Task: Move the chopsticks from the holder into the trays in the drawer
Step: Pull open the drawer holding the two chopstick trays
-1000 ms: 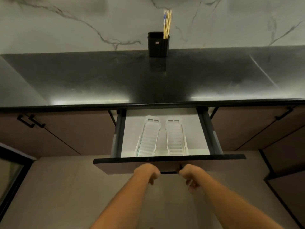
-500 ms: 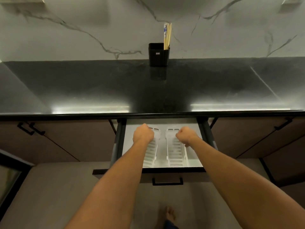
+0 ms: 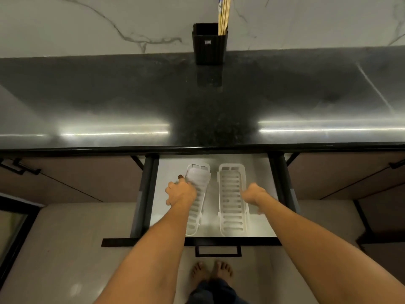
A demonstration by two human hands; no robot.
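Note:
Several wooden chopsticks (image 3: 223,16) stand in a black holder (image 3: 209,43) at the back of the dark counter, against the marble wall. Below, the drawer (image 3: 190,241) is pulled open with two white slotted trays lying lengthwise inside. My left hand (image 3: 180,191) grips the left edge of the left tray (image 3: 198,175), which sits tilted. My right hand (image 3: 252,194) hangs curled at the right wall of the right tray (image 3: 231,200), which lies flat. Whether that hand holds the tray is not visible.
The black counter (image 3: 109,95) runs the full width, with its front edge overhanging the drawer's back. Brown cabinet fronts with black handles (image 3: 19,167) flank the drawer. The drawer's own handle (image 3: 218,251) juts toward me, above my bare feet (image 3: 211,270) on the pale floor.
Both hands left the drawer front after pulling it open and reached down into the drawer. The left hand has taken hold of the left tray and tipped it. The camera came closer.

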